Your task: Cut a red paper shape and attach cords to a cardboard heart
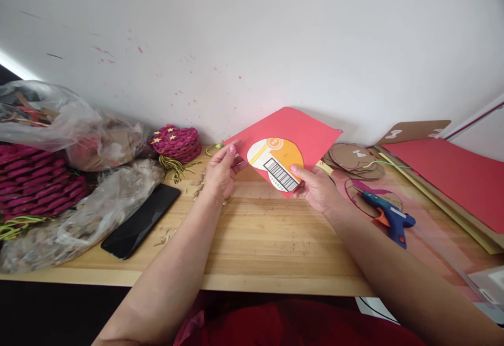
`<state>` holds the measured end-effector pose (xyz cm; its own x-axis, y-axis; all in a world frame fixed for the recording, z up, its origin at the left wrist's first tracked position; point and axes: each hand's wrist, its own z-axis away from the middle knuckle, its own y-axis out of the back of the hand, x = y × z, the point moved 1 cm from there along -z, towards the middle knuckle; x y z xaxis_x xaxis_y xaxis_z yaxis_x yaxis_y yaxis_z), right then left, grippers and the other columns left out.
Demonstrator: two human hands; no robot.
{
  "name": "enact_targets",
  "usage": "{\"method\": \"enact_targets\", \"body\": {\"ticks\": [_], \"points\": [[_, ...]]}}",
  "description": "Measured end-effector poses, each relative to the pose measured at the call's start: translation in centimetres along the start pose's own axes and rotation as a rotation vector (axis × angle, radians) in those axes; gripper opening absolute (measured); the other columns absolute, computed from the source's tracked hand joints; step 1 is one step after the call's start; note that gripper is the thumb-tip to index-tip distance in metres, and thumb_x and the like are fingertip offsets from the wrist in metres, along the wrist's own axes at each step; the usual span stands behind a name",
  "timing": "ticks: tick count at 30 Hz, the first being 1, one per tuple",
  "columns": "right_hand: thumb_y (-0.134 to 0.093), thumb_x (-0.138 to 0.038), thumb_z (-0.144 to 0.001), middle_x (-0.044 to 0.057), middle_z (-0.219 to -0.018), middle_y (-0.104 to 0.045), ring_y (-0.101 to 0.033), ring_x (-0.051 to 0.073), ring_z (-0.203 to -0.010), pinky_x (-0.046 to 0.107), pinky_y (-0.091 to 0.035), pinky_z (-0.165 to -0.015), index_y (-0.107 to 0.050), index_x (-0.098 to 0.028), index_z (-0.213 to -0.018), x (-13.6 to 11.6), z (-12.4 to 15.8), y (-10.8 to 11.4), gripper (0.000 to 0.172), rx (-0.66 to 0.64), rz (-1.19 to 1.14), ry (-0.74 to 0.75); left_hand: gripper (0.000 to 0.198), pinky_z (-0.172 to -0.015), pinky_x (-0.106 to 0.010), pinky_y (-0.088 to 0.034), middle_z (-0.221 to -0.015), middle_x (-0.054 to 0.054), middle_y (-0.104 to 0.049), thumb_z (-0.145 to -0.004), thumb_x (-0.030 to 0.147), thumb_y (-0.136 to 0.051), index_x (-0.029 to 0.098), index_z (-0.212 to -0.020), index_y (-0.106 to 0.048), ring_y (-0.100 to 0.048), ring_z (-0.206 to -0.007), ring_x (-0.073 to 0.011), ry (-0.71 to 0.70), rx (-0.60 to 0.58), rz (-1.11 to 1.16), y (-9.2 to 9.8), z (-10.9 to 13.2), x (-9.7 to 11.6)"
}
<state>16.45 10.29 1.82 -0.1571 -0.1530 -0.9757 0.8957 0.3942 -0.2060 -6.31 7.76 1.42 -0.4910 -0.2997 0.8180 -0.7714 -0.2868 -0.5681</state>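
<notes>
A red paper sheet is held up above the wooden table, tilted toward me. My left hand pinches its left corner. My right hand grips its lower edge and presses a round printed card with a barcode and orange patch against the sheet. Both hands are closed on what they hold.
A black phone lies left of my arms, beside plastic bags of scraps and stacks of magenta woven discs. A blue glue gun, brown cardboard circles and red sheets lie on the right.
</notes>
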Motion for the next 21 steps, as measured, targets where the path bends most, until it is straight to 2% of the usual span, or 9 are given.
{"method": "enact_targets", "body": {"ticks": [3, 5, 7, 9, 11, 12, 15, 19, 21], "points": [[-0.08, -0.047, -0.073, 0.004, -0.068, -0.072, -0.061, 0.013, -0.052, 0.022, -0.048, -0.042, -0.073, -0.017, -0.081, 0.1, -0.2, 0.0, 0.032, 0.019, -0.023, 0.025, 0.037, -0.067, -0.025, -0.06, -0.094, -0.005, -0.076, -0.076, 0.053, -0.081, 0.018, -0.084, -0.074, -0.071, -0.07, -0.0125, 0.053, 0.104, 0.073, 0.1, -0.3, 0.0], [-0.081, -0.048, -0.071, 0.004, -0.068, -0.073, -0.06, 0.013, -0.051, 0.022, -0.048, -0.041, -0.073, -0.015, -0.081, 0.1, -0.3, 0.0, 0.035, 0.043, -0.031, 0.027, 0.049, -0.063, -0.023, -0.059, -0.084, -0.007, -0.075, -0.091, 0.06, -0.059, 0.014, -0.077, -0.07, -0.071, -0.067, -0.013, 0.119, 0.176, 0.074, 0.0, -0.4, 0.0], [-0.082, -0.049, -0.069, 0.005, -0.07, -0.074, -0.06, 0.013, -0.051, 0.022, -0.047, -0.04, -0.074, -0.015, -0.084, 0.0, -0.4, 0.0, 0.039, 0.061, -0.041, 0.033, 0.056, -0.057, -0.021, -0.057, -0.078, -0.009, -0.074, -0.101, 0.056, -0.042, 0.012, -0.079, -0.069, -0.071, -0.062, -0.0124, 0.203, 0.207, 0.039, -0.2, -0.3, 0.0], [-0.082, -0.05, -0.069, 0.005, -0.072, -0.074, -0.06, 0.013, -0.05, 0.022, -0.047, -0.039, -0.075, -0.015, -0.088, 0.1, -0.4, 0.0, 0.041, 0.07, -0.055, 0.048, 0.041, -0.053, -0.019, -0.055, -0.078, -0.008, -0.075, -0.104, 0.039, -0.043, 0.011, -0.093, -0.07, -0.069, -0.057, -0.0106, 0.272, 0.176, -0.004, -0.4, 0.0, -0.1], [-0.083, -0.049, -0.069, 0.004, -0.072, -0.074, -0.061, 0.013, -0.05, 0.021, -0.047, -0.039, -0.075, -0.016, -0.087, 0.1, -0.5, 0.0, 0.039, 0.076, -0.069, 0.059, 0.021, -0.055, -0.018, -0.056, -0.08, -0.007, -0.076, -0.101, 0.021, -0.05, 0.011, -0.107, -0.068, -0.069, -0.057, -0.0102, 0.323, 0.11, -0.023, -0.5, 0.3, -0.3], [-0.082, -0.049, -0.069, 0.004, -0.071, -0.074, -0.062, 0.013, -0.051, 0.021, -0.047, -0.04, -0.075, -0.016, -0.086, 0.1, -0.5, 0.0, 0.038, 0.073, -0.073, 0.058, 0.019, -0.056, -0.019, -0.057, -0.081, -0.007, -0.076, -0.099, 0.017, -0.052, 0.011, -0.111, -0.066, -0.07, -0.058, -0.0106, 0.341, 0.085, -0.021, -0.6, 0.3, -0.5], [-0.082, -0.049, -0.071, 0.004, -0.072, -0.074, -0.063, 0.014, -0.053, 0.021, -0.047, -0.04, -0.075, -0.017, -0.086, 0.1, -0.5, 0.1, 0.036, 0.065, -0.084, 0.056, 0.027, -0.055, -0.021, -0.058, -0.082, -0.009, -0.076, -0.103, 0.028, -0.047, 0.011, -0.11, -0.066, -0.071, -0.06, -0.0132, 0.373, 0.053, -0.005, -0.5, 0.4, -0.8], [-0.084, -0.048, -0.068, 0.003, -0.068, -0.073, -0.06, 0.013, -0.049, 0.022, -0.045, -0.038, -0.074, -0.016, -0.08, 0.0, -0.3, -0.1, 0.036, 0.093, -0.093, 0.055, 0.062, -0.049, -0.026, -0.057, -0.082, -0.016, -0.076, -0.104, 0.052, -0.028, 0.007, -0.098, -0.07, -0.072, -0.06, -0.0183, 0.476, 0.014, -0.053, -0.7, 0.6, -1.0], [-0.085, -0.048, -0.066, 0.002, -0.065, -0.071, -0.059, 0.013, -0.048, 0.022, -0.046, -0.038, -0.073, -0.016, -0.078, -0.1, -0.3, -0.2, 0.036, 0.093, -0.109, 0.056, 0.048, -0.052, -0.026, -0.059, -0.083, -0.015, -0.076, -0.105, 0.04, -0.036, 0.008, -0.097, -0.07, -0.073, -0.061, -0.0181, 0.511, -0.04, -0.067, -1.0, 0.9, -1.1]]}}
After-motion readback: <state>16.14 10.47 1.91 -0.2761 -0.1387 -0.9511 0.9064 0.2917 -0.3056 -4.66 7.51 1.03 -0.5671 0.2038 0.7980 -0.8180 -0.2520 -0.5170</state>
